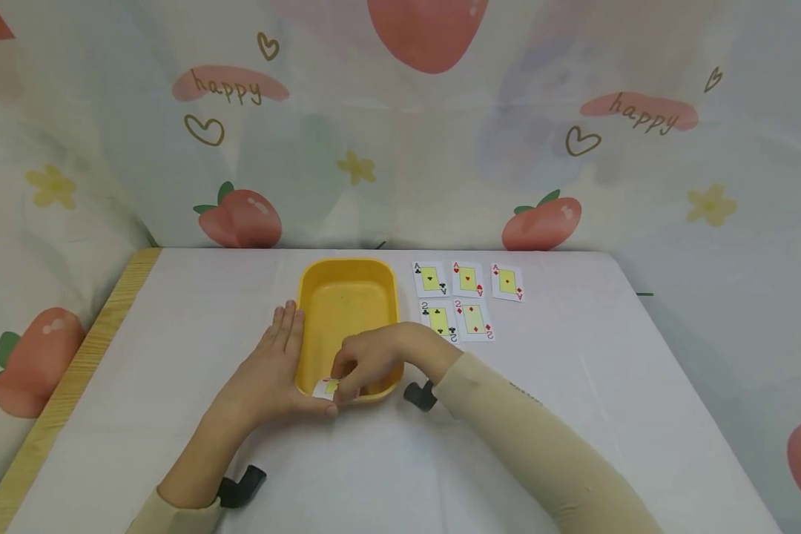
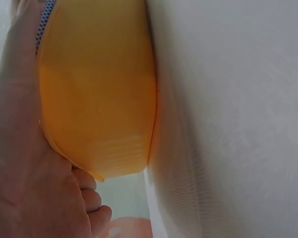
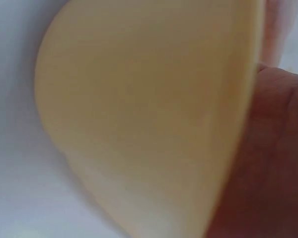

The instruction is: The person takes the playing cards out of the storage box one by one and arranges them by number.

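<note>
A yellow plastic tray (image 1: 343, 311) sits on the white-covered table. My left hand (image 1: 263, 382) rests along its left side, fingers straight, with the thumb stretched across the near rim. Reaching into the near end, my right hand (image 1: 374, 360) pinches a playing card (image 1: 323, 389) with a yellow centre; its fingers hide most of the card. In the left wrist view, a blue-patterned strip (image 2: 45, 20) shows between the left hand and the tray's rim. The right wrist view is filled by the tray's outer wall (image 3: 139, 109), with the right hand (image 3: 273, 163) over the rim.
Right of the tray lie an ace of clubs (image 1: 430, 279), ace of hearts (image 1: 467, 279) and ace of diamonds (image 1: 508, 282) in a row. Below them lie a two of clubs (image 1: 438, 320) and a two of diamonds (image 1: 474, 320). A printed curtain (image 1: 400, 200) hangs behind the table.
</note>
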The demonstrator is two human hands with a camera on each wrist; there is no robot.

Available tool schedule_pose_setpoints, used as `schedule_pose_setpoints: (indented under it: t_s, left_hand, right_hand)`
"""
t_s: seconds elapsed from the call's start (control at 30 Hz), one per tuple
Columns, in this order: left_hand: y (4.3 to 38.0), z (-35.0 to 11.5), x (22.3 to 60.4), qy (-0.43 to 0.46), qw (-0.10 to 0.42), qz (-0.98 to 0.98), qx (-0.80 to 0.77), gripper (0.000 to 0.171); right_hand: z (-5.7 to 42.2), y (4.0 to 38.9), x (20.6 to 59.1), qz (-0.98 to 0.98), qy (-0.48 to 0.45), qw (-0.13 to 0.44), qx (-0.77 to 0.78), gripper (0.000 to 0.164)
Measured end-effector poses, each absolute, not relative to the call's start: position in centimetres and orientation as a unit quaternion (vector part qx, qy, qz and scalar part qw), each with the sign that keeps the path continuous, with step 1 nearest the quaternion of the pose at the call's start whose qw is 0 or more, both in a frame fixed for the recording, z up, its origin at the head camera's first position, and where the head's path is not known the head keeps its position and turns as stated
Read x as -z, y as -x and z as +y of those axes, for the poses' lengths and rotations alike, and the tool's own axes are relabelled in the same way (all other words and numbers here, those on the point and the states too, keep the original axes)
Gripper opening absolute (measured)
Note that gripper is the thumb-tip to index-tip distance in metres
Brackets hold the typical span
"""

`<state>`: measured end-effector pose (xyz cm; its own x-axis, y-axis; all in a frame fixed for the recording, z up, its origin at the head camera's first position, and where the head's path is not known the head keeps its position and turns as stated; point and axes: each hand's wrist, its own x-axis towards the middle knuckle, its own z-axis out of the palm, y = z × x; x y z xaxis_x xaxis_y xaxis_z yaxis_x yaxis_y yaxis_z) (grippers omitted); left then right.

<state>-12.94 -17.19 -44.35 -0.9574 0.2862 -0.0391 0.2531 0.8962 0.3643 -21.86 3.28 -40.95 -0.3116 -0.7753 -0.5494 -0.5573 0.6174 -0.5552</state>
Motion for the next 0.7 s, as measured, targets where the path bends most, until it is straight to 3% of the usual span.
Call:
schedule_pose_setpoints:
  t_s: [0.17, 0.37, 0.7]
  left_hand:
    - [13.1, -17.3, 44.3, -0.14, 0.054, 0.972, -0.18, 0.151]
    - [13.3, -17.5, 44.4, -0.158, 0.032, 0.972, -0.171, 0.123]
    - [13.3, -17.5, 44.4, -0.152, 0.038, 0.973, -0.17, 0.117]
  right_hand:
    - [3.4, 21.9, 41.0, 0.788, 0.418, 0.424, 0.155, 0.036]
    - [3.7, 21.6, 41.1, 0.772, 0.413, 0.429, 0.221, 0.038]
    - [4.1, 20.6, 40.7, 0.809, 0.443, 0.34, 0.186, 0.036]
